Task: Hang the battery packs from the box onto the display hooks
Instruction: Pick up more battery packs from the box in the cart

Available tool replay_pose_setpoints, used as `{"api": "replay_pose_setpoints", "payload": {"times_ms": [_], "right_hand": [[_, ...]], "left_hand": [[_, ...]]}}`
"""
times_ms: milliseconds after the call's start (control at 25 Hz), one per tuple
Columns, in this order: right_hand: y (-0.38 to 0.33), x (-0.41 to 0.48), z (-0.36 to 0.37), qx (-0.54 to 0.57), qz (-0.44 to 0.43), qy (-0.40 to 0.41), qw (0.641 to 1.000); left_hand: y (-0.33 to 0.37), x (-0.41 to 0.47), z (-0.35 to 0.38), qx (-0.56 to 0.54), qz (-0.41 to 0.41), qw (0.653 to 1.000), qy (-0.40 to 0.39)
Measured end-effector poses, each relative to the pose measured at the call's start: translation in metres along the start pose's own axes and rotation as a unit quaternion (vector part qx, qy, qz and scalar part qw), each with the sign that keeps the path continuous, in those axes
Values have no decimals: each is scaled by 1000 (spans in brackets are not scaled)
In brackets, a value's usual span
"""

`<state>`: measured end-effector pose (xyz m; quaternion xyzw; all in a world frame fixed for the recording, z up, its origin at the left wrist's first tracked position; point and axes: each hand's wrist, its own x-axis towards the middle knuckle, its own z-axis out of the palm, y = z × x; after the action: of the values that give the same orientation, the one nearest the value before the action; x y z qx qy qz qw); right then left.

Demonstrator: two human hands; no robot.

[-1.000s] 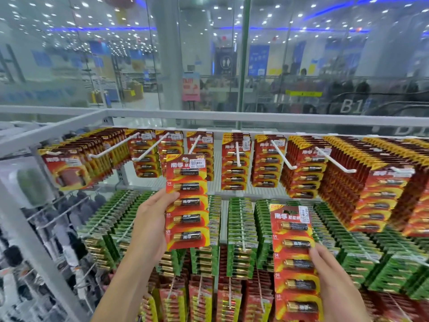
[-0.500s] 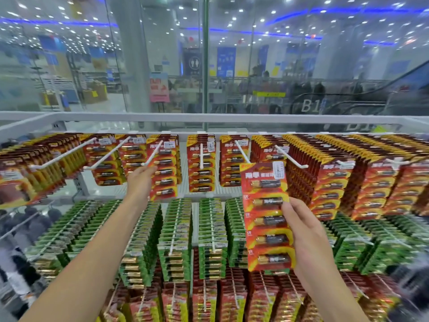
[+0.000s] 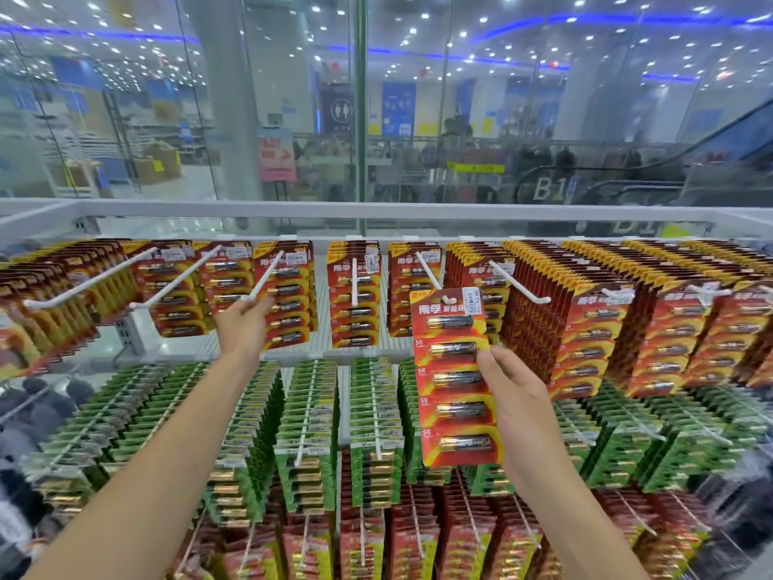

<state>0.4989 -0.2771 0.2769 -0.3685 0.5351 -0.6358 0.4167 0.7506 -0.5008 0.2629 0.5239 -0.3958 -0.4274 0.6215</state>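
My right hand grips a red strip pack of batteries by its right edge and holds it upright. The pack's top hole sits at the tip of a white hook in the top row. My left hand reaches up to the tip of another white hook further left. Its fingers touch the left edge of the front red pack hanging there, and it holds nothing. The box is out of view.
The top row of hooks carries red packs, densely filled on the right. Green packs fill the middle row and more red packs the bottom row. A white rail and a glass wall stand behind the rack.
The pack from my left hand now hangs on a top-row hook and that hand is empty. My right hand has raised its pack up to a hook tip.
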Motion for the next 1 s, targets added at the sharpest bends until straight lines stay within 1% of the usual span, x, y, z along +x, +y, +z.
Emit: {"api": "replay_pose_setpoints", "payload": {"times_ms": [80, 160, 360, 440, 560, 680, 800, 880, 1000], "right_hand": [[-2, 21, 11, -23, 13, 7, 1000], [2, 56, 24, -44, 20, 32, 998], [31, 151, 43, -88, -4, 77, 993], [41, 172, 44, -109, -16, 93, 990], [50, 191, 47, -122, -35, 124, 984], [56, 194, 47, -118, -45, 154, 980], [61, 174, 47, -120, -55, 171, 976], [64, 145, 45, -112, -54, 162, 979], [70, 90, 38, -107, -52, 110, 987]], "left_hand": [[-1, 1, 0, -5, 8, 1000, -7], [-4, 3, 1, -2, 8, 1000, -4], [-5, 3, 7, 3, 14, 1000, 15], [-4, 7, 5, -6, 4, 1000, 29], [-4, 16, 2, 9, -3, 999, 45], [-5, 24, -2, 35, 5, 998, 52], [-4, 17, -11, 47, 12, 998, 38], [-5, -4, -21, 40, 8, 999, 16], [-19, -61, -38, 33, -14, 998, -59]]}}
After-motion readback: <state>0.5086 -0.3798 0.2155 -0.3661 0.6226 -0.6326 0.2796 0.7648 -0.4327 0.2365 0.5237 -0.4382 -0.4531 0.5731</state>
